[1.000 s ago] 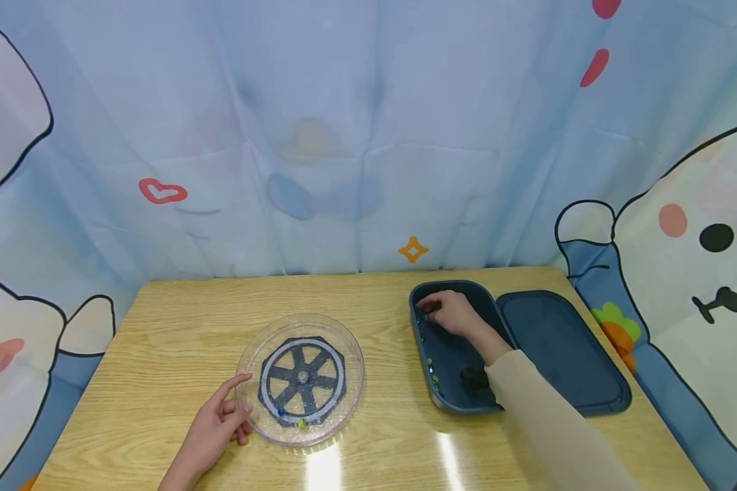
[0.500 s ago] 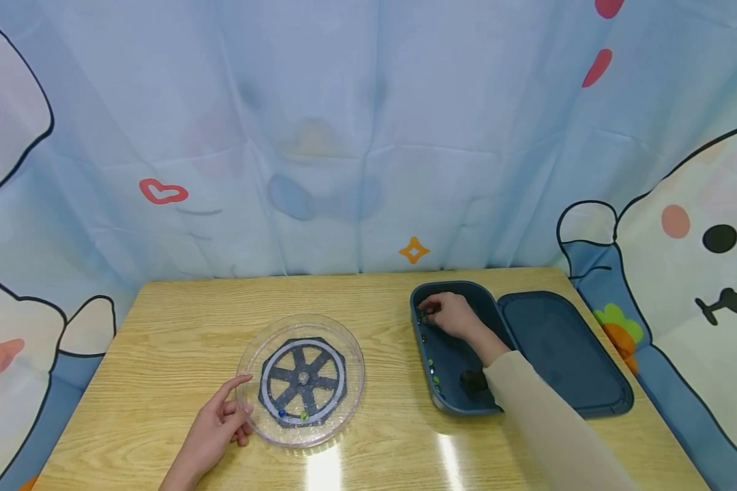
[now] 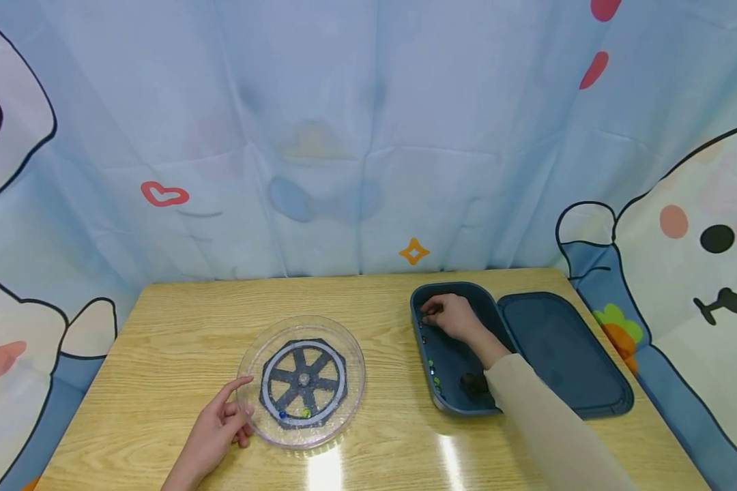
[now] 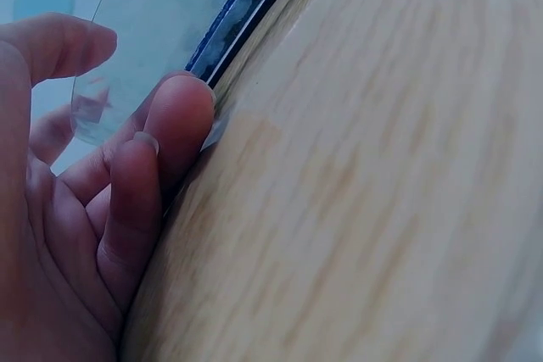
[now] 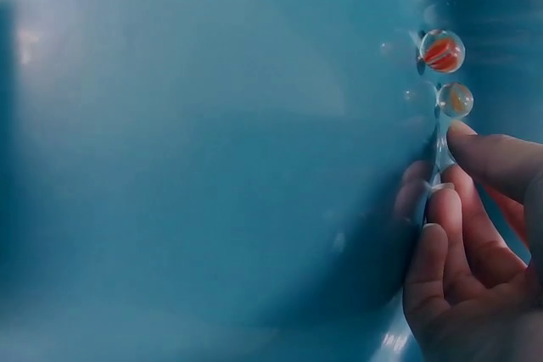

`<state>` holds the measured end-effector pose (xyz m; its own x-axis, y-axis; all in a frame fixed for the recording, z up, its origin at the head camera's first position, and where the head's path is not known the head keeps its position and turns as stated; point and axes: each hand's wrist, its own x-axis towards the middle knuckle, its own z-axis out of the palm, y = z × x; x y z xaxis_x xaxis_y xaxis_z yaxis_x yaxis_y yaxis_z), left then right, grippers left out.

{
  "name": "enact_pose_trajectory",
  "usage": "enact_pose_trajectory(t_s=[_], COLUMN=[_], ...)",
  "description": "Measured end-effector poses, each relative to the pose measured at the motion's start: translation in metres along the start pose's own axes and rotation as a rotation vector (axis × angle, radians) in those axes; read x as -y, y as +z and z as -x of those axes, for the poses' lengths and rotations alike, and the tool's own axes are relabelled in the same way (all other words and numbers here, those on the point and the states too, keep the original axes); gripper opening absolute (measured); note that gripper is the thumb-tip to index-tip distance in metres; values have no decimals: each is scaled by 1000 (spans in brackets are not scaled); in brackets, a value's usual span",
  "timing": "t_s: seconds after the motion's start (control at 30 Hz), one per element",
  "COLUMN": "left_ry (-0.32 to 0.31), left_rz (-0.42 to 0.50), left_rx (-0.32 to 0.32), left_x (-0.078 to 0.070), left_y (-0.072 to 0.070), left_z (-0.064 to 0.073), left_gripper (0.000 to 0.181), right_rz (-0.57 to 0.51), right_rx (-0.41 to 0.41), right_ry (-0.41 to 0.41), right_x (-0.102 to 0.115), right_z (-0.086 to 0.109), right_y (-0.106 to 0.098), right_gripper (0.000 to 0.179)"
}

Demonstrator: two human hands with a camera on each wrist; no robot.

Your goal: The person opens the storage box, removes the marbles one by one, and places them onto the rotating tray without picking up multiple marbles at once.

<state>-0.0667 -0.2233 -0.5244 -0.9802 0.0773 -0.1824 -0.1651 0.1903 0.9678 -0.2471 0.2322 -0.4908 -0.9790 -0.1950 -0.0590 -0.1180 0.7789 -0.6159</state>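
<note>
A clear round dish (image 3: 355,382) with a dark spoked wheel pattern stands on the table in the head view. My left hand (image 3: 218,426) holds its left rim, index finger over the edge, with the thumb close by. A blue marble (image 3: 282,414) and a yellow-green marble (image 3: 306,412) are in the dish. My right hand (image 3: 451,315) reaches into a dark blue bin (image 3: 451,361) along its left wall. In the right wrist view, the thumb tip is right beside a small clear marble (image 5: 456,100), near an orange-striped marble (image 5: 443,51). I cannot tell whether the right fingers pinch anything.
Several marbles, some green (image 3: 436,380), line the bin's left side. A dark rounded object (image 3: 474,383) shows beside the right sleeve (image 3: 546,416). A dark blue lid (image 3: 565,351) lies to the right of the bin. A printed curtain (image 3: 313,136) hangs behind the wooden table (image 3: 184,327).
The yellow-green marble has shifted slightly right and up within the dish. My left hand stays at the dish rim; my right hand stays in the bin with only slight finger movement.
</note>
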Motion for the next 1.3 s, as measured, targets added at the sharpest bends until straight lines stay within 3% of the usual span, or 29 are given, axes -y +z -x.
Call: enact_pose_trajectory(t_s=[0.63, 1.0, 1.3], left_ry=[3, -20, -11], left_rz=[11, -7, 0], left_rx=[15, -5, 6], left_x=[-1, 0, -2], left_y=[0, 0, 0], left_z=[0, 0, 1], left_gripper=[55, 53, 54], right_rz=[-98, -153, -210], right_rx=[-15, -60, -95], right_ry=[3, -68, -147], right_x=[4, 28, 64], right_z=[13, 28, 43], right_y=[-17, -31, -32], right_gripper=[19, 22, 22])
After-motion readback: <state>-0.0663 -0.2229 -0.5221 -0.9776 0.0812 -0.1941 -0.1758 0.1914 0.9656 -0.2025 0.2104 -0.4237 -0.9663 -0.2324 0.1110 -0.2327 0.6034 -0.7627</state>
